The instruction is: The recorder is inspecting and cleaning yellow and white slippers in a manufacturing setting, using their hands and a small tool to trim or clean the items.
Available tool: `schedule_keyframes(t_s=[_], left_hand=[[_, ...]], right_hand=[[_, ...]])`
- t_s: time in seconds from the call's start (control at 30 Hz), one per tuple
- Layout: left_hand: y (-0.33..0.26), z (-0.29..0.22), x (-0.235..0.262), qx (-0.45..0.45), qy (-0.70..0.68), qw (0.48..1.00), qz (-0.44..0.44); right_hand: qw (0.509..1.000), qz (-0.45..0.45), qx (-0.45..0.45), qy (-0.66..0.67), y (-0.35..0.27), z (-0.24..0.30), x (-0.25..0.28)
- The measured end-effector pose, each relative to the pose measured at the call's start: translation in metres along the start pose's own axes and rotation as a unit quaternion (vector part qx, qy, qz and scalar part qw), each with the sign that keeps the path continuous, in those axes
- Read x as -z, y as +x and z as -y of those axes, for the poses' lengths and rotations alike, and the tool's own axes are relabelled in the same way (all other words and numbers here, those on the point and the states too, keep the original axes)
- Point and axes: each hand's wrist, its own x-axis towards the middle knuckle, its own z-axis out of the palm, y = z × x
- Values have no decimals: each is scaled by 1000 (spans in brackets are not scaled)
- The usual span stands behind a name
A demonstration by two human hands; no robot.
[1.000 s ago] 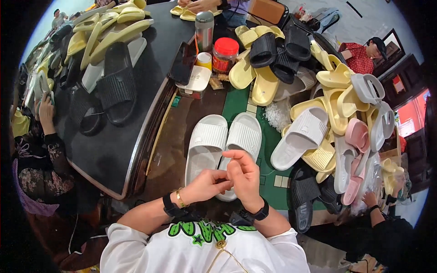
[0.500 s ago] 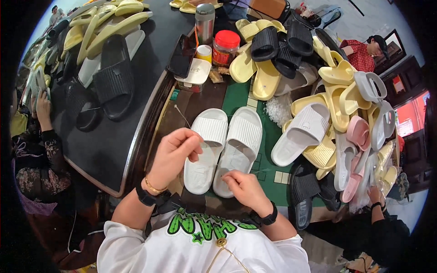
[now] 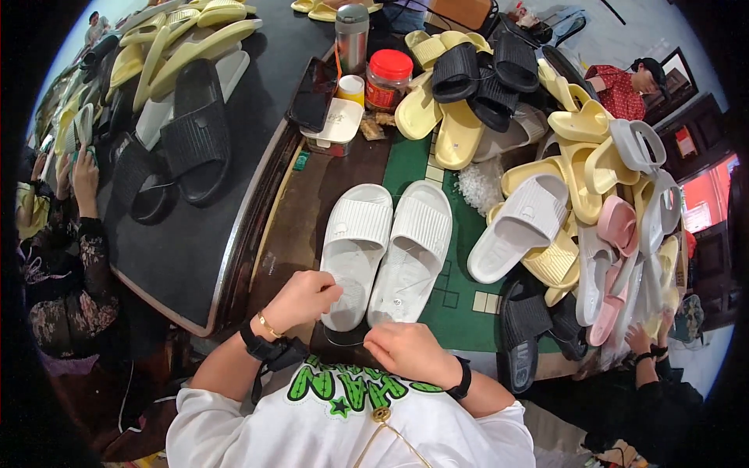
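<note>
Two white ribbed slide sandals lie side by side before me, the left slide [image 3: 355,226] and the right slide [image 3: 413,257], toes pointing away. My left hand [image 3: 306,300] is pinched shut beside the left slide's heel. My right hand [image 3: 406,349] is also closed, fingertips pressed together just below the right slide's heel. A thin, pale strand [image 3: 340,343] curves between the two hands, near the heels. It looks like a fine plastic loop or thread. Its ends are hidden in my fingers.
A pile of yellow, black, grey and pink slides, with a loose white slide [image 3: 521,226] in front, fills the right. Behind stand a red-lidded jar [image 3: 388,82], a steel tumbler [image 3: 352,39] and a phone [image 3: 314,93]. Black slides [image 3: 195,140] lie left. Co-workers' hands [image 3: 84,183] show at both sides.
My left hand has dropped from over the left slide to its heel. My right hand has moved down toward me, off the right slide. The strand now spans between them.
</note>
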Motion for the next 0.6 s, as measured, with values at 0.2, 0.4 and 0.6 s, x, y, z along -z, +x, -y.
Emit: schedule_keyframes(t_s=[0.2, 0.4, 0.6], left_hand=[[16, -4, 6, -15, -2, 996, -91], [21, -8, 3, -55, 5, 987, -153], [17, -2, -3, -89, 37, 974, -207]], right_hand=[[999, -14, -9, -32, 6, -2, -3], [992, -83, -55, -71, 23, -12, 0], [979, -126, -135, -84, 35, -35, 3]])
